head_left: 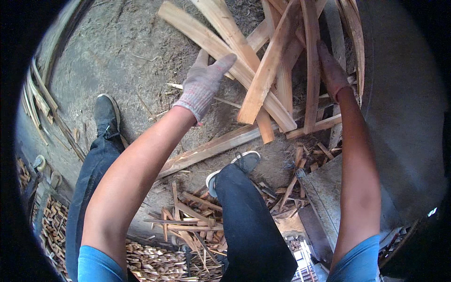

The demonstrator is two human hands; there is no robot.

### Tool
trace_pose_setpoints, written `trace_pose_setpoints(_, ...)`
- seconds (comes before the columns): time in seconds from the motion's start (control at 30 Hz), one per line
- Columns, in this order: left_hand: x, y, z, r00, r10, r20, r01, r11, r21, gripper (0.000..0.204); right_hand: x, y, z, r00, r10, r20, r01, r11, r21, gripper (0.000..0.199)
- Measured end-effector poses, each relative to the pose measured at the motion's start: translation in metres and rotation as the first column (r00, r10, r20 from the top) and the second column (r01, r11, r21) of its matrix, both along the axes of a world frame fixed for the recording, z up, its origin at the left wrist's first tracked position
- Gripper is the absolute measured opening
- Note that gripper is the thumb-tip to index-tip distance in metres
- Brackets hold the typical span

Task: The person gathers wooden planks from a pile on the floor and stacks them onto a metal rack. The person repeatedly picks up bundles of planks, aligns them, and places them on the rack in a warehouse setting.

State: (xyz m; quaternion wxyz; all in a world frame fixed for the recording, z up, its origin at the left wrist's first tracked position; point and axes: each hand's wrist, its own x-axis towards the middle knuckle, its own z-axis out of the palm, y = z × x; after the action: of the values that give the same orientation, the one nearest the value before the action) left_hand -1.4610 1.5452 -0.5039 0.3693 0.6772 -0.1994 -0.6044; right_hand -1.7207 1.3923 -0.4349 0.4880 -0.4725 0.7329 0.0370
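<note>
**Over the plank pile, both hands reaching**

At the far side of the dirt floor [117,56], a heap of rough wooden planks [263,70] lies crisscrossed. The gloved left hand [203,83] is spread loose, fingers resting on a long plank [221,47], not clenched. The right hand [331,70] lies flat along an upright slat [311,66]; whether it grips, I cannot tell. Pulling one board could likely topple the leaning stack onto the shoes [235,169]; splinters threaten bare forearms. Near left, small offcuts [150,263] lie heaped; no container shows.
</note>
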Motion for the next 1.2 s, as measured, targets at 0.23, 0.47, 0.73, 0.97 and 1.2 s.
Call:
trace_pose_setpoints(0.23, -0.008, -0.014, -0.001, 0.883, -0.241, 0.403, 0.301, 0.949, -0.093, 0.084, -0.010, 0.075, -0.037, 0.966, 0.211, 0.149, -0.217, 0.976, 0.026, 0.080)
trace_pose_setpoints(0.47, 0.014, 0.009, 0.009, 0.977, -0.203, 0.061, 0.199, 0.978, 0.064, 0.083, 0.068, 0.127, -0.029, 0.891, -0.364, 0.269, 0.325, 0.928, 0.180, 0.077)
trace_pose_setpoints(0.73, 0.034, 0.045, 0.033, 0.928, -0.215, -0.303, 0.286, 0.934, 0.214, 0.066, 0.073, 0.164, -0.001, 0.735, -0.500, 0.458, 0.321, 0.852, 0.414, 0.061)
trace_pose_setpoints(0.97, 0.040, 0.125, 0.056, 0.963, -0.102, -0.251, 0.194, 0.905, 0.378, 0.066, 0.098, 0.250, -0.006, 0.935, -0.250, 0.250, 0.184, 0.948, 0.259, 0.091)
trace_pose_setpoints(1.2, 0.043, 0.133, 0.025, 0.945, -0.305, -0.117, 0.327, 0.887, 0.327, 0.070, 0.012, 0.296, -0.046, 0.884, -0.417, 0.209, 0.440, 0.895, -0.077, 0.068)
